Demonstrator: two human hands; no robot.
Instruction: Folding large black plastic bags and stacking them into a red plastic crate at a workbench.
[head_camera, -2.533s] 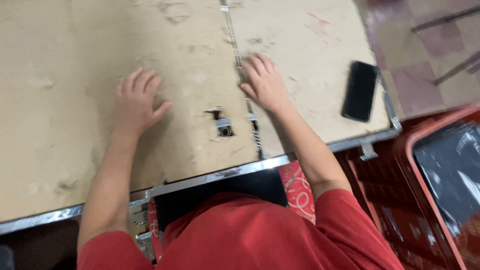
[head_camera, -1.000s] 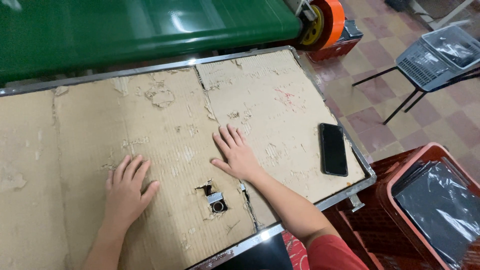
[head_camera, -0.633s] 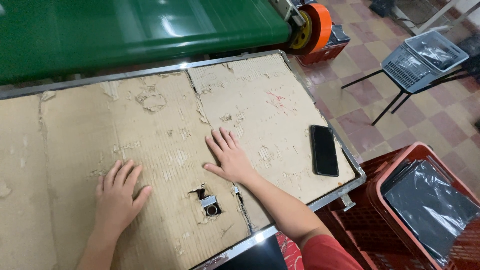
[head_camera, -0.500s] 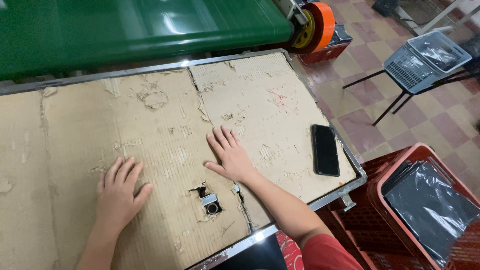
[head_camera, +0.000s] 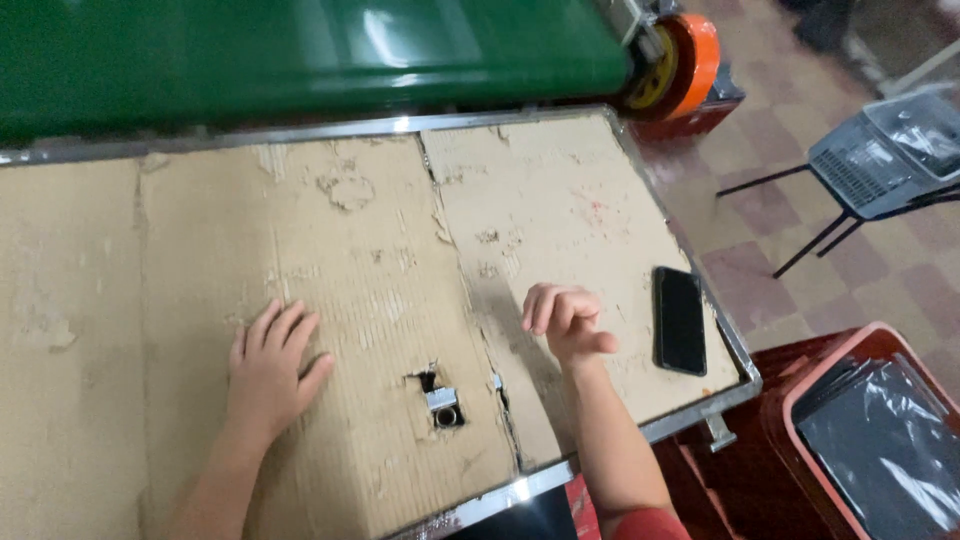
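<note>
Tan cardboard (head_camera: 370, 260), black phone (head_camera: 680, 320), green conveyor (head_camera: 300, 50) — orange roller (head_camera: 690, 60), red bin (head_camera: 800, 400)

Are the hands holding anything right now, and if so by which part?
Nothing is held. Left hand lies flat on the cardboard; right hand hovers empty.

Left hand (head_camera: 268, 368) flat on cardboard (head_camera: 360, 260), right hand (head_camera: 563, 322) lifted.

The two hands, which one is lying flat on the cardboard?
The left hand, palm down with fingers spread on the cardboard. The right hand is raised, fingers curled.
</note>
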